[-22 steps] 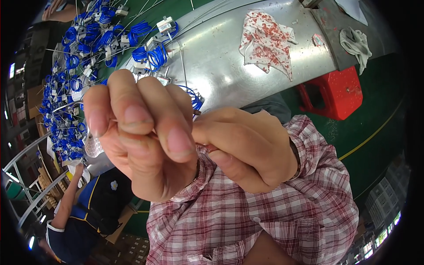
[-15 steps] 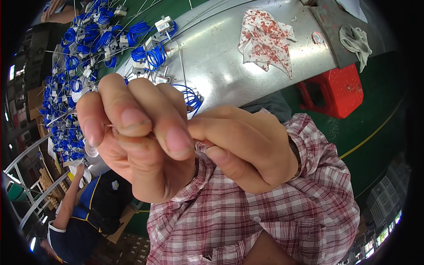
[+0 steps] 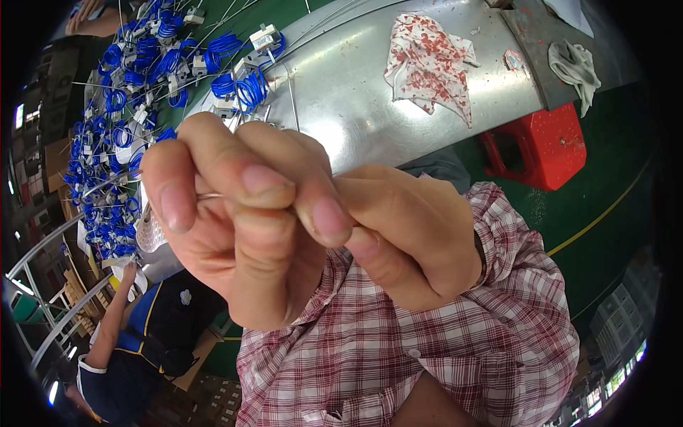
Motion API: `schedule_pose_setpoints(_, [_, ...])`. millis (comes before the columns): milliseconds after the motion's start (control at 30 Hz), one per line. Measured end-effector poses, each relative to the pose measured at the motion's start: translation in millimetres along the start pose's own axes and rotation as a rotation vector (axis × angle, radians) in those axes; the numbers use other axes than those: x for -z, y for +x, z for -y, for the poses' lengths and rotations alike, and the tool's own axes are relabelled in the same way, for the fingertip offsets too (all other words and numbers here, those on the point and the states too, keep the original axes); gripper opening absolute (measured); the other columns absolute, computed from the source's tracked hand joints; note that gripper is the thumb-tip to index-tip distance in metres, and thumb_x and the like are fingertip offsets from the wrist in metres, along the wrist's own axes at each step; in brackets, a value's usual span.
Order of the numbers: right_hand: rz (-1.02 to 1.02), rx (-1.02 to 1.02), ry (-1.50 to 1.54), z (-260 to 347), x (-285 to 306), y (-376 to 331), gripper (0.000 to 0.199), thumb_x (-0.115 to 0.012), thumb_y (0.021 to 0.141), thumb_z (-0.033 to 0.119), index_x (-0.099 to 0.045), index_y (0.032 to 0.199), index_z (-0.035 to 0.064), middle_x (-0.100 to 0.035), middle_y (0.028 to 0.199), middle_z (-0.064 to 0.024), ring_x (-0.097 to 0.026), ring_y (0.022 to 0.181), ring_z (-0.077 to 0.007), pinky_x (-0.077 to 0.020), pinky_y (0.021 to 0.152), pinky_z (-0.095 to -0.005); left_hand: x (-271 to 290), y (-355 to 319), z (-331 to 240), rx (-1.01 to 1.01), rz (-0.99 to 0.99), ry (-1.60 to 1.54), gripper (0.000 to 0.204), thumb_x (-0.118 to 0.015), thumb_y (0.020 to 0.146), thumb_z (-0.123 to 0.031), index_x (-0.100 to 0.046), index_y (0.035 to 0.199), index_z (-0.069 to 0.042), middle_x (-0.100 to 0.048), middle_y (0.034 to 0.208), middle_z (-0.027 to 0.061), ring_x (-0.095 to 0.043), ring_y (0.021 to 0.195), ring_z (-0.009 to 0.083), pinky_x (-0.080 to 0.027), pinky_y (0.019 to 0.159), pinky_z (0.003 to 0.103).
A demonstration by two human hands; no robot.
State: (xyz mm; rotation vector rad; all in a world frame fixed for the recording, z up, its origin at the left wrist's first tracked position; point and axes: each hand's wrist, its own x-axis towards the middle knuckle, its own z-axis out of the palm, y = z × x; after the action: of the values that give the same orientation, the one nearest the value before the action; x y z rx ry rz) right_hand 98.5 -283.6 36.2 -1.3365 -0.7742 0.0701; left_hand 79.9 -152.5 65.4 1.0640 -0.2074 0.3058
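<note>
Both hands are raised close in front of me, above my checked shirt, with their fingers meeting. My left hand (image 3: pixel 249 228) is closed, its fingers curled against the thumb. A short stretch of thin wire (image 3: pixel 208 196) shows between its fingers; the rest is hidden inside the grip. My right hand (image 3: pixel 416 235) is closed in a pinch, its thumb and forefinger touching the left fingertips. What the right fingers hold, if anything, is hidden. Behind the left hand lie white-and-grey control units with coiled blue tubing (image 3: pixel 250 89).
A metal worktop (image 3: pixel 334 107) bears a red-stained white cloth (image 3: pixel 430 67). A grey rag (image 3: pixel 575 70) hangs at its right end, above a red plastic container (image 3: pixel 555 146). Many blue coils (image 3: pixel 107 206) fill the left side. Another person's arm (image 3: pixel 110 324) reaches in at lower left.
My left hand has shifted right, its fingers now overlapping the right hand's fingertips more. The right hand has barely moved. A blue coil seen beside the hands before is now covered.
</note>
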Motion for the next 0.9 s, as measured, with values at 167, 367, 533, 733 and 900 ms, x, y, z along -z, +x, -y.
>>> schedule_pose_setpoints(167, [-0.039, 0.017, 0.027, -5, -4, -1, 0.021, -0.051, 0.086, 0.001, -0.055, 0.104, -0.0096, -0.060, 0.078, -0.0164, -0.059, 0.060, -0.0212, -0.0445, 0.054, -0.0262, 1, -2, 5, -0.027, -0.059, 0.008, 0.035, -0.070, 0.077, -0.004, -0.045, 0.098, -0.016, -0.050, 0.091, -0.0030, -0.050, 0.070, 0.0091, -0.037, 0.068, 0.023])
schedule_pose_setpoints(367, [-0.044, -0.006, 0.014, -4, -1, -2, 0.019, -0.050, 0.087, 0.002, -0.054, 0.102, -0.0093, -0.059, 0.077, -0.0145, -0.056, 0.056, -0.0190, -0.0426, 0.052, -0.0255, 2, -3, 5, 0.053, -0.052, 0.035, 0.030, -0.065, 0.081, -0.004, -0.043, 0.099, -0.011, -0.047, 0.094, -0.0004, -0.048, 0.071, 0.0090, -0.038, 0.070, 0.024])
schedule_pose_setpoints(533, [-0.099, -0.022, -0.005, -5, 2, -2, 0.021, -0.049, 0.089, 0.005, -0.053, 0.104, -0.0088, -0.062, 0.081, -0.0161, -0.061, 0.062, -0.0192, -0.0448, 0.055, -0.0244, -4, -3, 12, 0.056, 0.043, 0.052, 0.027, -0.053, 0.091, -0.015, -0.041, 0.112, -0.005, -0.047, 0.101, 0.0038, -0.051, 0.105, 0.0211, -0.041, 0.093, 0.031])
schedule_pose_setpoints(733, [-0.104, 0.005, -0.060, -8, 8, -5, 0.021, -0.047, 0.090, 0.008, -0.054, 0.102, -0.0072, -0.064, 0.083, -0.0152, -0.062, 0.064, -0.0188, -0.0466, 0.057, -0.0243, -3, 3, 24, 0.047, 0.066, -0.062, 0.038, -0.033, 0.098, -0.031, -0.041, 0.117, 0.000, -0.052, 0.105, 0.0118, -0.043, 0.121, 0.0336, -0.039, 0.101, 0.039])
schedule_pose_setpoints(900, [-0.112, -0.130, -0.011, 4, 24, -8, 0.022, -0.045, 0.091, 0.010, -0.055, 0.101, -0.0068, -0.064, 0.082, -0.0136, -0.057, 0.054, -0.0118, -0.0441, 0.053, -0.0223, -21, 10, 32, 0.063, 0.032, 0.119, 0.038, -0.037, 0.097, -0.030, -0.045, 0.114, 0.003, -0.054, 0.099, 0.0138, -0.053, 0.110, 0.0335, -0.046, 0.093, 0.038])
